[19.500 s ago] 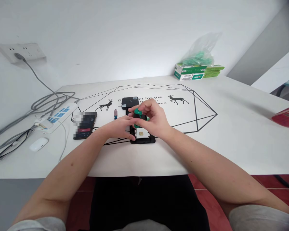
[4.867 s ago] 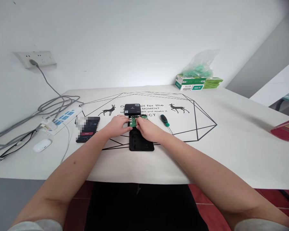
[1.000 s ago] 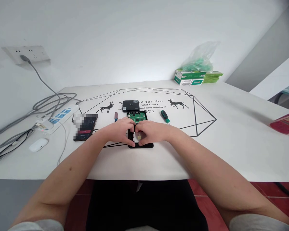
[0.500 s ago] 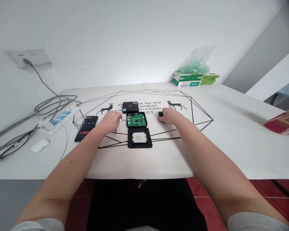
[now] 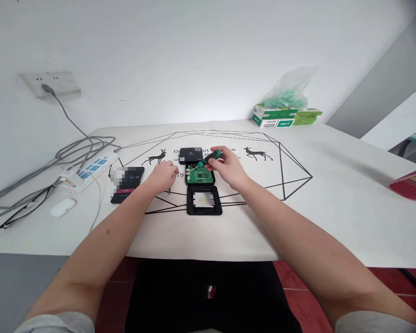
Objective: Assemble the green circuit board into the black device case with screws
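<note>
My right hand point(image 5: 227, 167) is closed around the green-and-black handle of a screwdriver point(image 5: 211, 159). Its shaft slants down and left across the left part of a green circuit board point(image 5: 203, 176) in a black case, the tip close to some tiny dark pieces, perhaps screws point(image 5: 180, 175). Beside those pieces is my left hand point(image 5: 162, 176), fingers curled with the tips together; whatever they pinch, if anything, is too small to see. Behind the board lies a black square box point(image 5: 190, 156). In front of it is a black cover with a silver metal plate point(image 5: 204, 200).
To the left are a phone point(image 5: 127, 185), a power strip point(image 5: 93, 171) with coiled cables, glasses point(image 5: 27, 207) and a white earbud case point(image 5: 63, 207). Green-and-white boxes point(image 5: 273, 115) with a plastic bag on top stand at the back right. A red package point(image 5: 412, 182) lies far right.
My right hand has brought the screwdriver leftward from the right of the case to over the circuit board, its tip now pointing left. My left hand has stayed near the tiny pieces.
</note>
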A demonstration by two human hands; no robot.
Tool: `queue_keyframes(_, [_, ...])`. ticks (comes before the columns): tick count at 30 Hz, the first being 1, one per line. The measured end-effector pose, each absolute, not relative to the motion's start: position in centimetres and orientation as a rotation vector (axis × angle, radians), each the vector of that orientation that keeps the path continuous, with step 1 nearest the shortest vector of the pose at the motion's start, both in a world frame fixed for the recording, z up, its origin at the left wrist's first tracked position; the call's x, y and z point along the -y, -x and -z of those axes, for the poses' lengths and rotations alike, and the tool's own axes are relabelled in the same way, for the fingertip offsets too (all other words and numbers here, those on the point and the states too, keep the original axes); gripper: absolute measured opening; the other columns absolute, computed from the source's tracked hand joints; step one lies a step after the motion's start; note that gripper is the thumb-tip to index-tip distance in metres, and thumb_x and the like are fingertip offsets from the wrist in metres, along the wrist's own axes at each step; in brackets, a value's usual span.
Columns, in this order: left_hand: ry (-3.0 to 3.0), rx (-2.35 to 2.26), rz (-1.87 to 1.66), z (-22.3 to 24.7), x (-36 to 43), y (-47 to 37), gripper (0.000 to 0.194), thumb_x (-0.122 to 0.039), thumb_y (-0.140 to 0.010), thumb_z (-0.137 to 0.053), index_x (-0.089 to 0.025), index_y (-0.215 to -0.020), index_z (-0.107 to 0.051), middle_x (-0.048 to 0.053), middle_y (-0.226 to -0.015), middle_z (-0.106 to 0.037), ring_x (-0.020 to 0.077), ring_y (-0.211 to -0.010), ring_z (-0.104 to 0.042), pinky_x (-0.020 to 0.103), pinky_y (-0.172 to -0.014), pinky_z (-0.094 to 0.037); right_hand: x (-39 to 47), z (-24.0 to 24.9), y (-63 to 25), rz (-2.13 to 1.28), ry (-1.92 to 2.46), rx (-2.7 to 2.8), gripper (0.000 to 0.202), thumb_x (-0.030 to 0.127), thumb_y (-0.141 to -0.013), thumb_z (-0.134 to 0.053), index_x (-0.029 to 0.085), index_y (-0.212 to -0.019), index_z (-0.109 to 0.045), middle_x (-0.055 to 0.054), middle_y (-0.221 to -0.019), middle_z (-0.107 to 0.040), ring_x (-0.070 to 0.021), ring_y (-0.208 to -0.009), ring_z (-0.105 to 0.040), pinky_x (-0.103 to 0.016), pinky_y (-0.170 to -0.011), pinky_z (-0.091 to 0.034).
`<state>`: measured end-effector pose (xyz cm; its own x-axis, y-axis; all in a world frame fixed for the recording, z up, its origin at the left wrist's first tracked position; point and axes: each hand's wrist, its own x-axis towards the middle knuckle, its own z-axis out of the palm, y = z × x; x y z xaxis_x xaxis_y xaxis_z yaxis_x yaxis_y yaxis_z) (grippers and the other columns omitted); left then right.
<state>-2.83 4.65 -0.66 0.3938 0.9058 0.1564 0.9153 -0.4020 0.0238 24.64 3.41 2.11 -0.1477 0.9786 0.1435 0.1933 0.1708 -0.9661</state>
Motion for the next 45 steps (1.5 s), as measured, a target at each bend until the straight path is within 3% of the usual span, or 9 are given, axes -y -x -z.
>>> queue_keyframes(9, [2.516,1.714,0.296,0.8,-4.8,2.9,0.037,-0.012,-0.101,-0.047,-0.02,-0.113,-0.081,0.015,-0.115,-0.071,0.0341,-0.117,-0.066,0.049,-0.102,-0.054,-3.5,0.1,-23.6,-0.793,1.348,1.855,0.057,0.043,-0.097,-0.063,0.028,-0.15,-0.049,-0.006,-0.1,-0.076,-0.0266,-0.098,-0.075,-0.042,-0.089,-0.061])
queue_keyframes(14, [2.515,1.725,0.308,1.1,-4.9,2.9,0.035,-0.012,-0.1,-0.048,-0.021,-0.113,-0.08,0.014,-0.115,-0.072,0.0329,-0.116,-0.067,0.049,-0.103,-0.055,-3.5,0.1,-23.5,-0.849,1.281,1.834,0.048,0.037,-0.096,-0.062,0.026,-0.143,-0.054,-0.006,-0.104,-0.077,-0.0259,-0.102,-0.075,-0.042,-0.094,-0.06])
queue_keyframes(22, [2.549,1.759,0.304,0.7,-4.5,2.6,0.038,-0.012,-0.099,-0.046,-0.018,-0.115,-0.08,0.015,-0.116,-0.071,0.0339,-0.118,-0.067,0.048,-0.105,-0.054,-3.5,-0.1,-23.6,-0.954,1.15,1.613,0.039,0.032,-0.091,-0.066,0.026,-0.128,-0.058,-0.001,-0.092,-0.075,-0.0236,-0.091,-0.077,-0.044,-0.094,-0.061])
queue_keyframes(28, [2.701,1.856,0.552,-0.5,-3.6,1.7,0.028,-0.02,-0.092,-0.059,-0.02,-0.115,-0.076,0.01,-0.117,-0.072,0.0284,-0.111,-0.069,0.039,-0.1,-0.056,-3.8,-0.3,-23.7,-0.961,1.032,1.377,0.035,0.029,-0.081,-0.07,0.027,-0.115,-0.059,0.003,-0.084,-0.072,-0.0228,-0.079,-0.076,-0.049,-0.094,-0.062])
queue_keyframes(32, [2.718,1.946,0.689,-1.0,-3.0,1.0,0.018,-0.03,-0.092,-0.064,-0.021,-0.102,-0.076,0.007,-0.103,-0.075,0.0252,-0.095,-0.068,0.036,-0.088,-0.056,-4.0,-0.6,-24.0,-0.95,0.981,1.318,0.037,0.031,-0.079,-0.072,0.027,-0.113,-0.059,0.003,-0.084,-0.072,-0.0217,-0.079,-0.076,-0.049,-0.093,-0.062])
queue_keyframes(37, [2.695,2.064,0.906,-1.2,-2.7,0.5,0.023,-0.041,-0.096,-0.064,-0.021,-0.096,-0.076,0.004,-0.093,-0.076,0.0235,-0.087,-0.067,0.034,-0.08,-0.053,-4.2,-0.6,-24.1,-0.934,0.949,1.299,0.037,0.031,-0.079,-0.071,0.026,-0.113,-0.058,0.004,-0.082,-0.071,-0.0203,-0.076,-0.077,-0.048,-0.089,-0.063])
queue_keyframes(45, [2.664,2.014,1.059,-1.5,-2.3,0.2,0.02,-0.031,-0.096,-0.065,-0.022,-0.101,-0.083,0.006,-0.109,-0.082,0.0245,-0.098,-0.072,0.036,-0.093,-0.057,-4.6,-0.1,-24.4,-0.861,0.909,1.345,0.035,0.033,-0.084,-0.07,0.027,-0.116,-0.056,0.004,-0.083,-0.07,-0.0189,-0.076,-0.077,-0.042,-0.082,-0.065])
